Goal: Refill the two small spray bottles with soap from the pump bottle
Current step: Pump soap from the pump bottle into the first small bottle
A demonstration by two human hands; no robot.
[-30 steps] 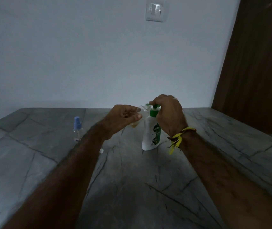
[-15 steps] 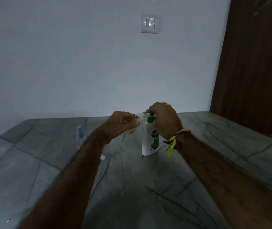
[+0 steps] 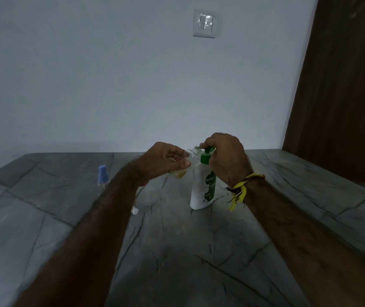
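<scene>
Soap may be spilled onto the desk (image 3: 177,251) if the small spray bottle (image 3: 184,167), gripped by the left hand (image 3: 166,161), slips off the spout of the pump bottle (image 3: 203,187), whose head is pressed by the curled right hand (image 3: 225,156).

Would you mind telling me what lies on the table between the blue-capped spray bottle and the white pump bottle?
In the head view, the left forearm crosses between the blue-capped spray bottle and the pump bottle, with a small white cap lying on the table beside it.
</scene>
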